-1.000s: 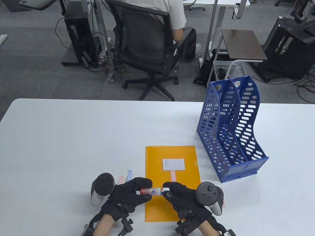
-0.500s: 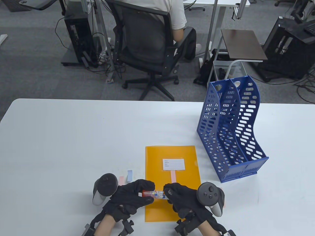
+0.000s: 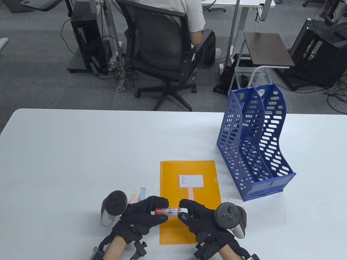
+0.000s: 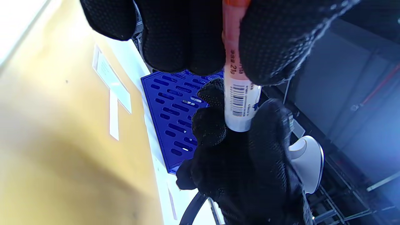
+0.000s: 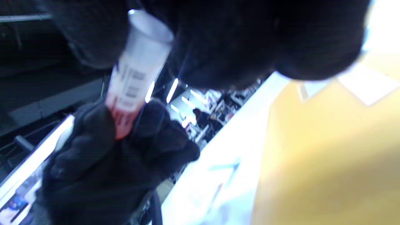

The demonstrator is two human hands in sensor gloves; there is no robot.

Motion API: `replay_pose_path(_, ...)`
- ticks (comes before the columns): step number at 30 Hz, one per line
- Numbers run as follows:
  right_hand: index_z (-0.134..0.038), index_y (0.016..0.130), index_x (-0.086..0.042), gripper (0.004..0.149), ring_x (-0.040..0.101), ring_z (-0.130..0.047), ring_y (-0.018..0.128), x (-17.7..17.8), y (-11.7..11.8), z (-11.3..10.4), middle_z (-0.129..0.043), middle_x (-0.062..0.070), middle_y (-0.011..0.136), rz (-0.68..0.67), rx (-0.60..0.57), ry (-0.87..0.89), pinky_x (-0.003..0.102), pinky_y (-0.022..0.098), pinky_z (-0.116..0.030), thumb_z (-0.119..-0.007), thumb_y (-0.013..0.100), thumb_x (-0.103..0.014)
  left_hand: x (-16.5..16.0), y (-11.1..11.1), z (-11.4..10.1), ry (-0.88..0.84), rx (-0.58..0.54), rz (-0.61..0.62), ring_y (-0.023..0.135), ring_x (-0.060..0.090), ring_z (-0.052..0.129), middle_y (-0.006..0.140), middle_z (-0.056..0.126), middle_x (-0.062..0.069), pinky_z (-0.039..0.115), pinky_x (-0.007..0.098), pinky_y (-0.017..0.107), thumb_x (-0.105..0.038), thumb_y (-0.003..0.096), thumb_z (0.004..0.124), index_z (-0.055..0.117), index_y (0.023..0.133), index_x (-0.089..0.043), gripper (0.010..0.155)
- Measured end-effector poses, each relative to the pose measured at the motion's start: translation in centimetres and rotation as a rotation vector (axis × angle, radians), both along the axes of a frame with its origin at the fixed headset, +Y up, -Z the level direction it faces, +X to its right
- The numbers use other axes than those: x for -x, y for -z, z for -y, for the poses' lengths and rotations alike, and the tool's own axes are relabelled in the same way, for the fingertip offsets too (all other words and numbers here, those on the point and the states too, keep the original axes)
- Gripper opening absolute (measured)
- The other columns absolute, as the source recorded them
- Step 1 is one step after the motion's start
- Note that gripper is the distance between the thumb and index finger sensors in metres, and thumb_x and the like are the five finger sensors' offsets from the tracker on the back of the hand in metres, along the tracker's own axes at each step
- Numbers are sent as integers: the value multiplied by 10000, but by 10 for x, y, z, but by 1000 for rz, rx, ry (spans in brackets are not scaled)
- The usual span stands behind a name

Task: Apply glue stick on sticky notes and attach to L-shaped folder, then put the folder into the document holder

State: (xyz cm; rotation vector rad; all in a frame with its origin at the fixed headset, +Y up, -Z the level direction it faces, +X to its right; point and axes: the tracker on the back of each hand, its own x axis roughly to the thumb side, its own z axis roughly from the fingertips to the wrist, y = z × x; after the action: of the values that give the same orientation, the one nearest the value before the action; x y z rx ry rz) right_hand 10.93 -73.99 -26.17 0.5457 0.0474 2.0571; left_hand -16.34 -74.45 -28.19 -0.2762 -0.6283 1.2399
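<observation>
Both hands hold a glue stick (image 3: 170,211) level above the lower part of the orange L-shaped folder (image 3: 189,173). My left hand (image 3: 147,214) grips its red end (image 4: 232,34); my right hand (image 3: 191,212) pinches its white end (image 5: 137,65). The folder lies flat, with a white label (image 3: 191,181) and a pink sticky note (image 3: 191,194) stuck below the label. A blue sticky note (image 3: 142,193) and a pink one (image 3: 133,198) lie on the table left of the folder. The blue document holder (image 3: 254,143) stands to the folder's right.
The white table (image 3: 81,151) runs wide to the left and far side. Beyond its far edge a person sits in a black office chair (image 3: 162,51) with their back to me. A small brown side table (image 3: 267,48) stands behind the document holder.
The two hands drew closer along the glue stick half a second ago, then spread slightly apart again. The folder, notes and holder have not moved.
</observation>
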Motion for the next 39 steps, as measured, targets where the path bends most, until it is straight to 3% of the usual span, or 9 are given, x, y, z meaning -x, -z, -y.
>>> replay_pose_path(2, -760, 861, 42, 642, 181, -976, 189, 3, -2, -3, -908, 163, 592, 36, -46, -33, 462, 244, -874, -772, 457, -457, 0, -1, -1, 12, -14, -1, 827, 273, 878, 857, 901, 20, 655, 621, 701, -408, 449, 936, 704, 933, -304, 546)
replay_pose_path(6, -893, 702, 12, 676, 160, -990, 75, 1, -2, -2, -968, 105, 398, 77, -58, -73, 433, 168, -890, -575, 492, -546, -2, -2, -3, 10, -19, 20, 833, 270, 874, 863, 896, 14, 652, 621, 704, -409, 450, 935, 702, 935, -304, 549)
replay_pose_path(9, -801, 854, -10, 666, 278, -1020, 325, -2, -2, 3, -941, 177, 632, 92, -10, 16, 529, 320, -850, -671, 488, -552, -3, -1, -3, 29, -19, 12, 834, 273, 875, 865, 897, 16, 653, 622, 703, -403, 445, 944, 703, 930, -309, 550)
replay_pose_path(10, -688, 970, -37, 712, 325, -992, 463, 0, -1, 3, -859, 218, 790, 39, 4, 28, 569, 387, -815, -717, 482, -554, -4, -1, -2, 50, -22, 16, 832, 270, 881, 864, 902, 13, 656, 621, 700, -408, 444, 943, 705, 930, -307, 550)
replay_pose_path(12, -583, 1044, -77, 760, 371, -929, 644, 4, 0, 5, -746, 241, 930, -49, 54, 19, 608, 478, -763, -764, 477, -550, -7, -3, -2, 76, -22, 25, 833, 272, 884, 863, 908, 13, 656, 623, 699, -408, 444, 944, 705, 932, -302, 553)
replay_pose_path(18, -755, 936, -30, 622, 279, -992, 400, 3, 3, 5, -927, 186, 692, -48, 70, 10, 539, 384, -831, -843, 464, -426, -11, -4, 1, 229, -30, -40, 862, 303, 859, 938, 873, 32, 634, 632, 699, -480, 443, 935, 668, 975, -326, 615)
replay_pose_path(22, -783, 908, -22, 615, 265, -1001, 355, -5, 4, 5, -949, 181, 648, 75, 14, -65, 527, 351, -843, -849, 460, -439, -2, -1, 0, 341, -64, -121, 928, 327, 779, 1092, 685, 92, 596, 637, 713, -584, 405, 930, 492, 1101, -292, 873)
replay_pose_path(30, -789, 896, -12, 618, 266, -1006, 341, -13, 8, 10, -954, 180, 634, 201, -16, -141, 527, 339, -846, -843, 457, -445, 23, 5, -11, 552, -178, -305, 1015, 349, 553, 1103, 544, 112, 400, 665, 768, -535, 430, 925, 515, 1083, -250, 822)
replay_pose_path(39, -789, 896, -12, 620, 265, -1006, 341, -13, 8, 10, -956, 179, 631, 198, -22, -138, 526, 339, -847, -841, 458, -448, 21, 14, 1, 956, -171, -319, 1093, 389, 251, 1172, 287, 95, 208, 699, 749, -471, 429, 953, 387, 1105, -330, 893)
